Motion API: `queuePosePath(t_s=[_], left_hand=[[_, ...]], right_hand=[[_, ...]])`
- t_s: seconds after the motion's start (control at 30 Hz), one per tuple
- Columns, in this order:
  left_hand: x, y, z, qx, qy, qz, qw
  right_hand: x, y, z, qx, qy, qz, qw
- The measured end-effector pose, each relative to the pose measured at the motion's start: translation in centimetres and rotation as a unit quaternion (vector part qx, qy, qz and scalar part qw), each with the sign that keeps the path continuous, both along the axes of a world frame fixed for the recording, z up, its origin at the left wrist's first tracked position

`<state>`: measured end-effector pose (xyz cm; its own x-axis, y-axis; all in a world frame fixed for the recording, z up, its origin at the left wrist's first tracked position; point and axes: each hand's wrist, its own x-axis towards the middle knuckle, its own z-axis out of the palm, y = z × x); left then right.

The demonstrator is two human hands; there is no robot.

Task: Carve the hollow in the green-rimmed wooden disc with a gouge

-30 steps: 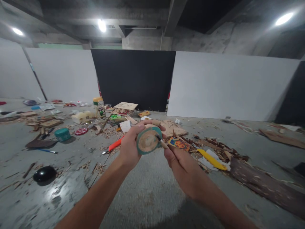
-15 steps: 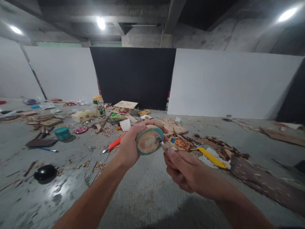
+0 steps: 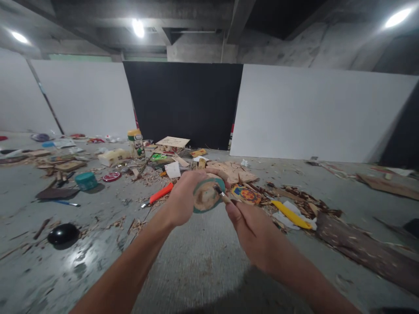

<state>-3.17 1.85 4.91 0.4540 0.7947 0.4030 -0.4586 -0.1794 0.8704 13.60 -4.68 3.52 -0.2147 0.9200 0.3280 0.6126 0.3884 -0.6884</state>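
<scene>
My left hand (image 3: 182, 198) is closed round a round wooden piece (image 3: 207, 195) with a teal rim, its hollowed pale face turned toward me. My right hand (image 3: 252, 229) grips a small carving tool (image 3: 221, 196) with a wooden handle; its dark tip rests on the right edge of the piece's face. Both hands are held out in front of me above the concrete floor.
Wood chips and scraps litter the floor. An orange cutter (image 3: 160, 193) lies left of my hands, a yellow one (image 3: 290, 214) to the right beside a painted wooden piece (image 3: 246, 194). A teal tub (image 3: 85, 180), a black dome (image 3: 63, 233) and a bottle (image 3: 136, 144) stand to the left.
My left hand has turned the wooden piece a little, and my right hand shifted up and in with the tool. The view has tilted slightly.
</scene>
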Motion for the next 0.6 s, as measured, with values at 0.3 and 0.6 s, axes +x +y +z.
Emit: queuePosePath(t_s=[0.3, 0.6], left_hand=[[-0.7, 0.2, -0.5, -0.019, 0.003, -0.012, 1.000], [-1.6, 0.1, -0.4, -0.035, 0.005, 0.011, 0.999]], right_hand=[[-0.2, -0.2, 0.2, -0.040, -0.004, 0.021, 0.999], [0.4, -0.3, 0.8, -0.075, -0.031, 0.066, 0.995]])
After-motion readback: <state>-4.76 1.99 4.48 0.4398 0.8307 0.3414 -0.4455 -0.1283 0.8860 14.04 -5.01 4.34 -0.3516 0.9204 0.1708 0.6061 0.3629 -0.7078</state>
